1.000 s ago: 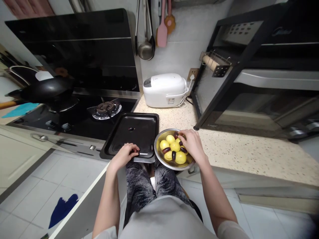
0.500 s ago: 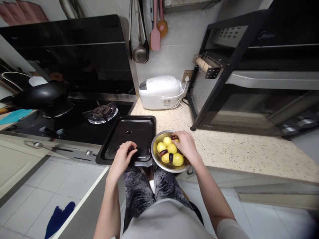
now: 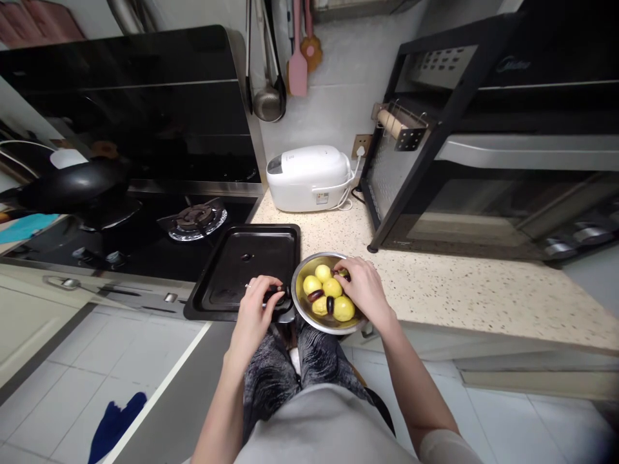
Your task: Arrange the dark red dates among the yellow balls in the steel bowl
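A metal bowl (image 3: 300, 308) holds several round yellow balls (image 3: 332, 288) and a few shiny dark reddish-brown oval pieces (image 3: 316, 296). My right hand (image 3: 365, 287) reaches over its right rim, with thumb and fingers closed around a dark oval piece at the fingertips, partly hidden. Left of the bowl lies a black baking tray (image 3: 258, 241), partly over the stove edge. My left hand (image 3: 254, 312) hangs over its near right corner, thumb and forefinger curved with a gap between them. Something small and dark is beside these fingertips; I cannot make it out.
A white appliance (image 3: 309, 180) with a cord stands against the wall. Left is a gas stove (image 3: 193, 219) with a black wok (image 3: 77, 183). An oven (image 3: 512, 206) fills the right side. Ladles and spatulas (image 3: 298, 71) hang above. A navy cloth (image 3: 116, 425) lies low at left.
My left hand has moved right across the tray toward the bowl. My right hand stays at the bowl's right side, its fingers shifted slightly. The view has moved a little.
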`<action>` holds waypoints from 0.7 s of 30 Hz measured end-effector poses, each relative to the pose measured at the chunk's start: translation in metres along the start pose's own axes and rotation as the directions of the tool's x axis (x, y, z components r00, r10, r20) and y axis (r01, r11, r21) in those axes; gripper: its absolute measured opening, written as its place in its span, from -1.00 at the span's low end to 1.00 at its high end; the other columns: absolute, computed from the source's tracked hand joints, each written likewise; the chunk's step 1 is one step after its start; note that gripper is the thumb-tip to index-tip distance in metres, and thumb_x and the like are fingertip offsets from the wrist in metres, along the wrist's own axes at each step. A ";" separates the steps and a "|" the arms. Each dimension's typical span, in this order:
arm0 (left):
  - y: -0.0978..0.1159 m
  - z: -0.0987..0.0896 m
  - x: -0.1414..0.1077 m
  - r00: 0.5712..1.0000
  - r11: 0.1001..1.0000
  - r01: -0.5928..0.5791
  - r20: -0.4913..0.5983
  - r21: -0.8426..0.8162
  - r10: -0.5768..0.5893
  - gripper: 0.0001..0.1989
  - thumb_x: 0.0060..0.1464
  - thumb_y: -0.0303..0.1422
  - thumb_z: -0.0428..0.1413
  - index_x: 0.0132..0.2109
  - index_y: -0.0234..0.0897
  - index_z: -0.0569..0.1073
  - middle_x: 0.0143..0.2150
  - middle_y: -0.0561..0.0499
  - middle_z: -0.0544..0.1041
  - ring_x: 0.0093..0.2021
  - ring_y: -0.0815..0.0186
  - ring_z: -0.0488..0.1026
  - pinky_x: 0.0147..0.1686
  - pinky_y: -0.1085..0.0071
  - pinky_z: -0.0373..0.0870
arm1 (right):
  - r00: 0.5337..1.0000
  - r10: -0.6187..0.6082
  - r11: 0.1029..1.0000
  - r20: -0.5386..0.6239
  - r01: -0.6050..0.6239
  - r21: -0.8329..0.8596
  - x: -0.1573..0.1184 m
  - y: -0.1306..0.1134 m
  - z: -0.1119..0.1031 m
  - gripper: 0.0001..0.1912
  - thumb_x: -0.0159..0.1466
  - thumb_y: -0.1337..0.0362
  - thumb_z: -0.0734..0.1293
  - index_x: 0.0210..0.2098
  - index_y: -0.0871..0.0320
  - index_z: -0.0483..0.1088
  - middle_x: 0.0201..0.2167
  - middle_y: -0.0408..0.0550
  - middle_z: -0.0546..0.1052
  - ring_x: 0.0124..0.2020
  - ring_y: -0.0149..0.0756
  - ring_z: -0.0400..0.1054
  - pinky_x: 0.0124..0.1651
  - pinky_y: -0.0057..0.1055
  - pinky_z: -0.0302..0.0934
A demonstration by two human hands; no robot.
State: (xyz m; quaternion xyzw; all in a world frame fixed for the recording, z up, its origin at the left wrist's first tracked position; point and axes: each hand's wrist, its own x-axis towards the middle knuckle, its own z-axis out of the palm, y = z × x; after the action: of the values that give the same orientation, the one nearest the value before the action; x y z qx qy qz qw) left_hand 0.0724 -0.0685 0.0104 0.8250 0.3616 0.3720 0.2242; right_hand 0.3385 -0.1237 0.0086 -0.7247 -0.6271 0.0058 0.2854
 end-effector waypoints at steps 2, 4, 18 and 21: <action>0.001 0.003 -0.001 1.000 1.000 -0.023 0.010 -0.008 0.023 -0.95 0.37 -0.39 0.10 -0.08 -0.20 0.45 -0.14 -0.01 0.54 -0.12 0.21 0.43 -0.03 0.30 0.36 | 1.000 -0.006 0.999 -0.004 0.006 0.034 -0.005 0.001 -0.001 -0.84 0.32 0.45 0.33 -0.25 0.09 0.53 -0.19 -0.03 0.64 -0.11 -0.10 0.44 0.01 -0.17 0.19; 0.002 0.006 -0.002 0.999 0.999 -0.038 0.019 -0.017 0.038 -0.95 0.37 -0.40 0.10 -0.07 -0.20 0.45 -0.13 -0.01 0.53 -0.11 0.22 0.42 -0.03 0.32 0.36 | 1.000 -0.014 0.999 -0.012 0.015 0.049 -0.008 0.001 -0.002 -0.83 0.33 0.44 0.33 -0.26 0.08 0.54 -0.18 -0.03 0.65 -0.11 -0.09 0.45 0.02 -0.16 0.20; 0.015 0.039 0.039 0.994 0.945 -0.014 0.095 -0.326 0.048 -0.98 0.30 -0.39 0.19 -0.14 -0.23 0.51 -0.14 -0.04 0.54 -0.11 0.24 0.50 -0.07 0.37 0.42 | 0.992 -0.019 0.989 -0.128 0.037 0.142 -0.018 -0.001 -0.013 -0.84 0.40 0.33 0.29 -0.25 0.08 0.53 -0.21 -0.04 0.67 -0.12 -0.06 0.49 -0.01 -0.12 0.20; 0.013 0.057 0.056 0.988 0.956 -0.006 0.147 -0.294 0.051 -0.95 0.25 -0.43 0.22 -0.14 -0.24 0.52 -0.17 -0.02 0.59 -0.16 0.24 0.51 -0.08 0.35 0.42 | 0.986 -0.024 0.984 -0.162 0.052 0.173 -0.026 -0.003 -0.015 -0.84 0.42 0.30 0.29 -0.23 0.07 0.52 -0.20 -0.05 0.67 -0.12 -0.08 0.50 0.00 -0.11 0.20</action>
State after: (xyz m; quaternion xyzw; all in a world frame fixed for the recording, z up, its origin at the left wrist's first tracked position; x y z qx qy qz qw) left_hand 0.1480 -0.0397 0.0088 0.8139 0.2721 0.3603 0.3655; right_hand 0.3362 -0.1535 0.0134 -0.6827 -0.6130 -0.0021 0.3977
